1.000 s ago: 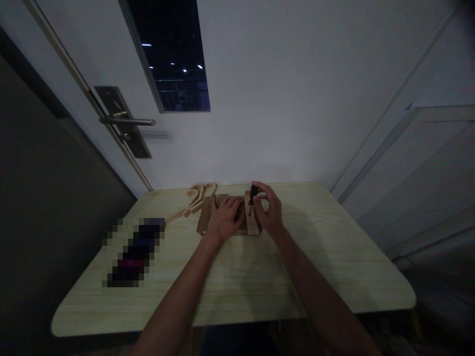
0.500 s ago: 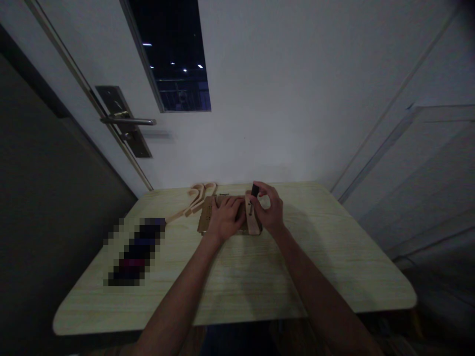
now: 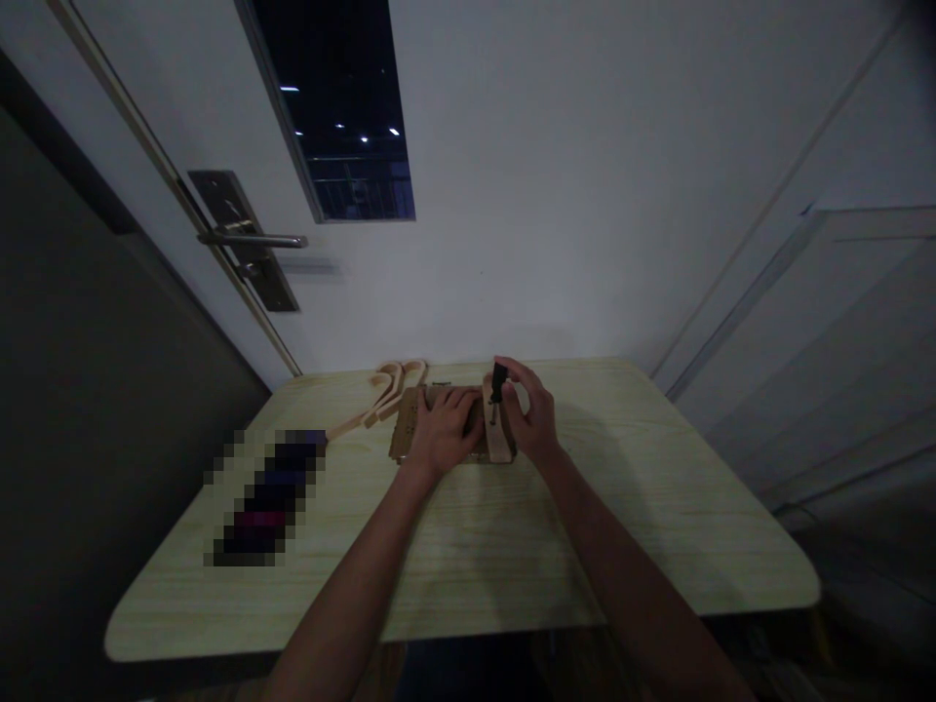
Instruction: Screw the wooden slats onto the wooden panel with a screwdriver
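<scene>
left hand [image 3: 443,429]: spread flat on brown board [image 3: 404,434]; right hand [image 3: 537,414]: pinching black-handled tool [image 3: 498,380], tip at pale wooden strip [image 3: 499,448] on board's right end; progress: strip seemingly mid-work, completion unclear; curved wooden pieces [image 3: 380,412], far left, untouched

The handle [image 3: 499,376] is black, the cardboard [image 3: 406,426] brown, the tabletop [image 3: 468,546] streaked yellowish.

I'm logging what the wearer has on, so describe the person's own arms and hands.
The left hand and right hand are bare, with no gloves. No sleeve shows on the left forearm or the right forearm, and neither shows a watch or band. The picture is too dim to rule out thin rings.
</scene>
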`<action>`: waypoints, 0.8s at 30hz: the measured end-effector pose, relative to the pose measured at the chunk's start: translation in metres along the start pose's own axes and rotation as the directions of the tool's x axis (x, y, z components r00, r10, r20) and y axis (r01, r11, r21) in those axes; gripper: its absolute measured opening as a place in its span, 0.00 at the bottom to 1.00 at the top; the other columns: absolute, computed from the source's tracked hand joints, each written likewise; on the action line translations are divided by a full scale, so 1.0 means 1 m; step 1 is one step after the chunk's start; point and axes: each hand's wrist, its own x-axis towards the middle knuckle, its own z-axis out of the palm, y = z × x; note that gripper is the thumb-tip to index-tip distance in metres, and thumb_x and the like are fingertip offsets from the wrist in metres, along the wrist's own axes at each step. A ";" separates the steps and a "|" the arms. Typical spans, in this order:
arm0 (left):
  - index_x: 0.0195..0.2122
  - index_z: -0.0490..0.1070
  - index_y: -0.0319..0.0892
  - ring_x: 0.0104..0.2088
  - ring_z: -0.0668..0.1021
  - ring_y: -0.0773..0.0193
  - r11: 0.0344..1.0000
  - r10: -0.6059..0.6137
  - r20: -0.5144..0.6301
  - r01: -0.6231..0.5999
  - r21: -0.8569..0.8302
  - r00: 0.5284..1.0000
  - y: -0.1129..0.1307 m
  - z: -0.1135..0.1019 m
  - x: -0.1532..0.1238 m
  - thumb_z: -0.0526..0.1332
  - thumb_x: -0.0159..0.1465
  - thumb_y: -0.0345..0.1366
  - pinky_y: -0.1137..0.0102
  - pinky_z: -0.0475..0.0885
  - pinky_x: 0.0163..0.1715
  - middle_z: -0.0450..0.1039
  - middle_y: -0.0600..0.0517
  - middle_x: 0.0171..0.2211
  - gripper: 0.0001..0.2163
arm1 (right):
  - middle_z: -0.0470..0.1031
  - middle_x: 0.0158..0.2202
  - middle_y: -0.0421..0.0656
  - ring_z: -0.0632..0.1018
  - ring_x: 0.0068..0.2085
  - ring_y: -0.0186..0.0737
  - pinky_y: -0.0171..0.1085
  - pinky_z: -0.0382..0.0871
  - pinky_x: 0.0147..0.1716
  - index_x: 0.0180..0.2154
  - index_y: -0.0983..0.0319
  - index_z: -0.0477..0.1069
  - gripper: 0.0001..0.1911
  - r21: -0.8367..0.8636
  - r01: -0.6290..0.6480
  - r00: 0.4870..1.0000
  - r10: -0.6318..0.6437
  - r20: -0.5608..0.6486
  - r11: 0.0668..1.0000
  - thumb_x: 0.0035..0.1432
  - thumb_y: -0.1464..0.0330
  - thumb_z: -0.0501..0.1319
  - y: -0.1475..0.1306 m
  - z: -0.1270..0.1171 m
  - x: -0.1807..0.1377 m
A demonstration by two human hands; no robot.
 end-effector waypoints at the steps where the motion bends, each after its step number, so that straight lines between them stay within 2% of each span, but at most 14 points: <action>1: 0.55 0.63 0.48 0.59 0.66 0.53 1.000 0.000 -0.002 0.000 0.001 1.000 0.000 0.000 0.000 0.52 0.67 0.41 0.39 0.42 0.62 0.68 0.49 0.57 0.16 | 0.76 0.47 0.46 0.76 0.46 0.42 0.46 0.72 0.46 0.55 0.54 0.65 0.17 -0.001 -0.006 1.000 0.006 -0.007 1.000 0.67 0.64 0.50 0.001 0.000 0.000; 6: 0.55 0.63 0.49 0.60 0.65 0.53 1.000 -0.008 0.019 0.007 0.012 1.000 0.001 -0.001 0.000 0.52 0.67 0.41 0.40 0.43 0.62 0.68 0.49 0.58 0.16 | 0.75 0.43 0.45 0.74 0.36 0.40 0.44 0.72 0.39 0.52 0.55 0.67 0.16 -0.052 -0.012 0.998 0.009 -0.059 0.999 0.64 0.62 0.55 0.002 0.002 0.002; 9: 0.56 0.63 0.49 0.60 0.65 0.53 1.000 -0.018 0.028 0.018 0.014 0.999 0.001 -0.001 0.000 0.53 0.67 0.41 0.40 0.42 0.62 0.67 0.48 0.58 0.16 | 0.75 0.40 0.44 0.72 0.33 0.38 0.42 0.72 0.37 0.49 0.56 0.68 0.15 -0.061 -0.011 0.998 0.007 -0.070 0.998 0.61 0.62 0.58 0.001 0.002 0.004; 12: 0.56 0.63 0.49 0.60 0.65 0.52 1.000 -0.014 0.021 0.013 0.014 1.000 0.001 0.000 0.000 0.52 0.67 0.41 0.39 0.43 0.62 0.67 0.48 0.58 0.16 | 0.74 0.39 0.44 0.73 0.35 0.39 0.41 0.72 0.37 0.48 0.56 0.68 0.14 -0.047 -0.019 0.997 0.015 -0.078 0.999 0.60 0.62 0.60 0.000 0.002 0.003; 19: 0.55 0.63 0.48 0.60 0.65 0.52 1.000 0.001 0.015 -0.001 0.012 1.000 -0.001 0.001 0.001 0.52 0.67 0.42 0.39 0.43 0.61 0.68 0.49 0.57 0.16 | 0.75 0.46 0.46 0.77 0.44 0.40 0.41 0.75 0.40 0.52 0.55 0.64 0.15 0.067 -0.025 1.000 0.026 -0.013 0.997 0.64 0.65 0.54 -0.003 0.002 0.001; 24: 0.55 0.62 0.49 0.60 0.65 0.53 1.000 0.000 0.013 0.000 0.017 1.000 -0.001 0.001 0.001 0.52 0.67 0.42 0.39 0.43 0.62 0.68 0.49 0.57 0.16 | 0.76 0.46 0.46 0.79 0.42 0.39 0.39 0.77 0.36 0.54 0.55 0.64 0.17 0.114 -0.090 0.996 0.088 0.021 0.989 0.64 0.66 0.55 -0.003 0.003 0.001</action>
